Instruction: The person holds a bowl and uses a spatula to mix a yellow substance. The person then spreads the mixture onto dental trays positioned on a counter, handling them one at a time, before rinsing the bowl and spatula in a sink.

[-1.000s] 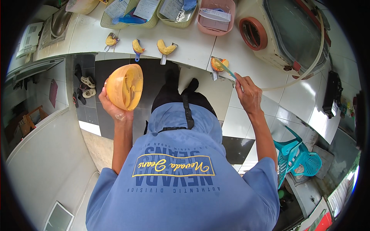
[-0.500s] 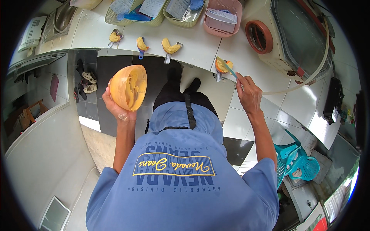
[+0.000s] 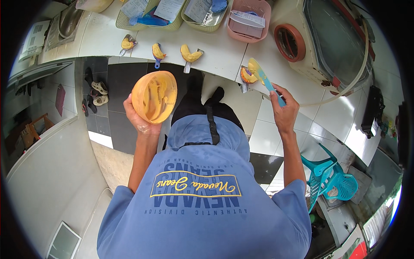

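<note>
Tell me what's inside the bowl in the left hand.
Inside the bowl, yellow paste lies in uneven smears. The bowl's surface beneath the paste is covered, so it cannot be seen there.

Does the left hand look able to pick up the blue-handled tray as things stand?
Probably not right away: the left hand is taken up with the bowl, which would likely need setting down first. The blue-handled tray itself looks unobstructed, its handle at the counter's edge.
</note>
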A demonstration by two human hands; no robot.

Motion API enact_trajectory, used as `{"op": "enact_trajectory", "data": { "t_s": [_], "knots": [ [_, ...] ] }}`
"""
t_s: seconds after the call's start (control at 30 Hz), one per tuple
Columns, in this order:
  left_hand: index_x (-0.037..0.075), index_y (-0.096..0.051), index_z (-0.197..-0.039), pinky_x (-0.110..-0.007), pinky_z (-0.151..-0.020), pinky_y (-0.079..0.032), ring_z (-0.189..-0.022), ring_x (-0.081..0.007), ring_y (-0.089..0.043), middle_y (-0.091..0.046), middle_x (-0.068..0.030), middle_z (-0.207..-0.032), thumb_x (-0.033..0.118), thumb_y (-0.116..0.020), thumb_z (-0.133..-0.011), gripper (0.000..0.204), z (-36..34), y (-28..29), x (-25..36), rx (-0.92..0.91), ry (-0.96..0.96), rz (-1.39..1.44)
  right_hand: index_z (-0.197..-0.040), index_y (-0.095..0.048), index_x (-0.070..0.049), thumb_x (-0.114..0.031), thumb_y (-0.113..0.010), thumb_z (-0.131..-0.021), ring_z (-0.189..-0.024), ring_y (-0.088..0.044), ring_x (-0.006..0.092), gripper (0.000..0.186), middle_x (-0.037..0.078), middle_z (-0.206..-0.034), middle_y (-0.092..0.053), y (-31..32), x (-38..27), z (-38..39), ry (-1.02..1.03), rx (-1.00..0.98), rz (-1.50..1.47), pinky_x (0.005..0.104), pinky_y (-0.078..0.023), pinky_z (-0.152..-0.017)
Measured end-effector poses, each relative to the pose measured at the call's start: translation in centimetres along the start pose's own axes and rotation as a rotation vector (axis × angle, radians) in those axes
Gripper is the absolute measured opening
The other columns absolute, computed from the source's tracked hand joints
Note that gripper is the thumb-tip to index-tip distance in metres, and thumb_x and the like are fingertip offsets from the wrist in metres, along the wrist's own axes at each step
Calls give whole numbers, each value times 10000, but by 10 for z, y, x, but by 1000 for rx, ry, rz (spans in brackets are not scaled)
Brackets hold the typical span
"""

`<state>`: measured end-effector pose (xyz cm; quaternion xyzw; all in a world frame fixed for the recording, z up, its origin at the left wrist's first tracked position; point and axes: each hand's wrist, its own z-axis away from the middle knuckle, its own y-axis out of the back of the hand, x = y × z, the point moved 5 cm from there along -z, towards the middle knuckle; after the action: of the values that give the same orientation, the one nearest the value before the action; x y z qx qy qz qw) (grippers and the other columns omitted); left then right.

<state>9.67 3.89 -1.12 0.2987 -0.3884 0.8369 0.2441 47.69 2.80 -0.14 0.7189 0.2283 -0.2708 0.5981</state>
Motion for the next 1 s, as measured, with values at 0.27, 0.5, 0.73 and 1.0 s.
{"op": "enact_trajectory", "data": {
  "t_s": [0.27, 0.5, 0.73, 1.0],
  "knots": [
    [104, -520, -1282, -461, -958, -487, -1124, -280, -571, -572, -96, -1241, 407, -410, -944, 467, -6, -89, -67, -243, 478, 424, -1147, -673, -99, -33, -660, -840, -628, -554, 150, 314, 77, -862, -613, -19, -104, 5, 220, 40, -325, 271, -462, -562],
    [101, -503, -1297, -490, -994, -459, -1173, -294, -547, -564, -102, -1263, 490, -455, -943, 528, -19, -116, -61, -440, 412, 568, -1167, -688, -137, 21, -657, -794, -618, -536, 155, 406, 66, -835, -561, -39, -100, 53, 208, 63, -95, 259, -440, -512],
    [51, -507, -1246, -408, -975, -467, -1131, -253, -566, -567, -126, -1236, 445, -367, -920, 531, -4, -127, -49, -433, 209, 241, -1105, -683, -51, -18, -610, -878, -515, -505, 170, 241, 73, -671, -546, 35, -114, -5, 177, -54, -100, 280, -402, -484],
    [13, -463, -1234, -377, -1009, -426, -1165, -259, -530, -538, -168, -1260, 416, -345, -927, 520, 15, -142, -34, -453, 34, 25, -1044, -709, -26, -124, -617, -901, -549, -529, 119, 196, 47, -645, -590, -3, -95, -8, -273, -517, -446, 283, -410, -517]
  ]
}}
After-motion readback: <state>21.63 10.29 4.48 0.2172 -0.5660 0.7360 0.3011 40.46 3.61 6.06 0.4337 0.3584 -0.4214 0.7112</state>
